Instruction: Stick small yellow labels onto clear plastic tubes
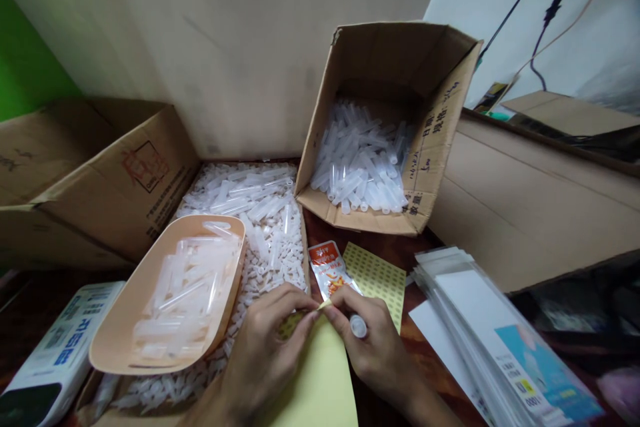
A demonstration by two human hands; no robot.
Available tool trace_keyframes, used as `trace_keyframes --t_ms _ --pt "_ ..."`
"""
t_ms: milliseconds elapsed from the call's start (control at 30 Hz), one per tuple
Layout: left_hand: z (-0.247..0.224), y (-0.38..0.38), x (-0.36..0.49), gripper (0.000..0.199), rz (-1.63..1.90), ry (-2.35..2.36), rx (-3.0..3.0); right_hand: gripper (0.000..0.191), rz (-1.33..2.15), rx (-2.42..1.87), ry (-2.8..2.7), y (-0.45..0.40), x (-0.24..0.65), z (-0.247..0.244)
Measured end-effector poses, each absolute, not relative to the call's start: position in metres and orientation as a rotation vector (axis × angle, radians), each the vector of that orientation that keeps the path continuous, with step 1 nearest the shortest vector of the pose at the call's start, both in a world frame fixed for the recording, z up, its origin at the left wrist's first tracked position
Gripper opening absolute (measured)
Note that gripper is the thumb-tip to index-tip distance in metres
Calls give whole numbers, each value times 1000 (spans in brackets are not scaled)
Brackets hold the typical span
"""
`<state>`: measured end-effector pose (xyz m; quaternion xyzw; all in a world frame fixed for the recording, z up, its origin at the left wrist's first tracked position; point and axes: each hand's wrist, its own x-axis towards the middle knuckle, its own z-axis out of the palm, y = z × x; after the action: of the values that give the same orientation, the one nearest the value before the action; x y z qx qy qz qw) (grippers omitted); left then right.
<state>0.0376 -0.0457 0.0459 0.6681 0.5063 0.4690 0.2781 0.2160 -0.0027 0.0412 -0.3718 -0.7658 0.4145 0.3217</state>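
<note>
- L hand & R hand: fingertips pinch a small yellow sticker together, near surface's front edge.
- R hand also grips capped clear tube.
- Yellow backing sheet lies under hands.

Two hands are seen: the left hand and the right hand. Beyond the pinch, one orange sachet, one sticker sheet and one tilted open box are counted; left of it, one scoop tray.

The open box is matt brown corrugated cardboard; the tubes inside are clear, smooth, faintly frosted plastic; the scoop is smooth peach plastic with a dull sheen; the sachet is glossy foil; the yellow sheet is matt paper; the tabletop is dark polished wood.
</note>
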Motion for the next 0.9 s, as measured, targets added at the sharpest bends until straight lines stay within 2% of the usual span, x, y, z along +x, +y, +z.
trace_keyframes --t_ms 267,667,900 --pt "45 -45 36 11 1259 1353 1662 23 1061 -954 -2003 -4 215 40" --pt "40 -45 34 14 1258 1361 1841 25 1083 -985 -2013 -3 217 35" --pt "43 -41 32 11 1122 1402 1686 23 1098 -986 -1999 -1 217 35"
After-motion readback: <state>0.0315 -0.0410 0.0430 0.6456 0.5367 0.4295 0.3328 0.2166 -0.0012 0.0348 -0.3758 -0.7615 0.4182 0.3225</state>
